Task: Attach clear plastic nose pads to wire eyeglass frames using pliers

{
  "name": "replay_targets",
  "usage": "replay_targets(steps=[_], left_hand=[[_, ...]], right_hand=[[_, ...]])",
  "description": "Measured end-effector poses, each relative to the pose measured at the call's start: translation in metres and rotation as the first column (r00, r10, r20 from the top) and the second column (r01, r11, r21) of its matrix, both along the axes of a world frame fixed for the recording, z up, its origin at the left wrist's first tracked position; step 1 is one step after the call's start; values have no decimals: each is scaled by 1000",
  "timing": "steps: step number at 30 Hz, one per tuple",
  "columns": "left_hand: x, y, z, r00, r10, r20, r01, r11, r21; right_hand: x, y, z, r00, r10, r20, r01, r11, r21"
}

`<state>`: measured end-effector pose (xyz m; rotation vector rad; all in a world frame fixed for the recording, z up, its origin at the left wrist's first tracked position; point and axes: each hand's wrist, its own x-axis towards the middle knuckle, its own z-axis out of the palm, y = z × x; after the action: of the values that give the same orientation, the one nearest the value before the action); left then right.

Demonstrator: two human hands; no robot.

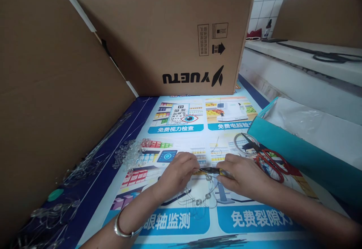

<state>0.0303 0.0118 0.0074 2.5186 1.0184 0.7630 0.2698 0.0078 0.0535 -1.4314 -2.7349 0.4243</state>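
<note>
**Entry: wire-and-bead strand, worked with small pliers — head view**

Head view, item 1. Beaded wire strand: thin wire carrying several clear beads, lying in loose loops on the printed poster that covers the counter, near its front edge and just below both hands. Judged very light, springy and prone to kink; the beads look smooth and likely slippery. Best held on the wire close beside a bead, or pinched at the end under work, not by the loops.

Item 2. Pliers: small, dark jaws with yellow handles, bridging the two hands. Stiff, easy to grip by the handles.

Item 3. Left hand: fingers curled closed, pinching at the plier tip, apparently on the wire end. A metal bangle sits on the wrist.

Item 4. Right hand: closed around the plier handles.

Item 5. Stock: heap of clear beads and wire pieces toward the counter's left edge; red-handled scissors and a teal bag at the right; cardboard boxes along the back and left.

Not determinable: the exact spot the plier jaws bite is covered by the fingers; the wire's ends are too fine to trace; whether the left fingers hold wire or bead cannot be told; the lower right forearm is blurred and cut off.
</note>
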Motion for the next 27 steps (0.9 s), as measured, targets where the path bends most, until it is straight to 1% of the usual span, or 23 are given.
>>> replay_targets(steps=[6, 10, 14, 19, 27], left_hand=[[1, -1, 2, 1000, 3, -27, -3, 1000, 25], [1, 0, 2, 1000, 5, -25, -4, 1000, 28], [1, 1, 1, 1000, 0, 1, 0, 1000, 5], [1, 0, 2, 999, 16, 42, -15, 1000, -24], [1, 1, 2, 999, 17, 37, -15, 997, -74]], right_hand=[[2, 0, -1, 999, -6, 42, 5, 1000, 15], [3, 0, -3, 1000, -27, 8, 26, 1000, 4], [3, 1, 0, 998, -40, -45, 39, 999, -33], [0, 3, 2, 998, -53, -33, 50, 996, -71], [1, 6, -4, 996, -58, -74, 51, 994, -94]])
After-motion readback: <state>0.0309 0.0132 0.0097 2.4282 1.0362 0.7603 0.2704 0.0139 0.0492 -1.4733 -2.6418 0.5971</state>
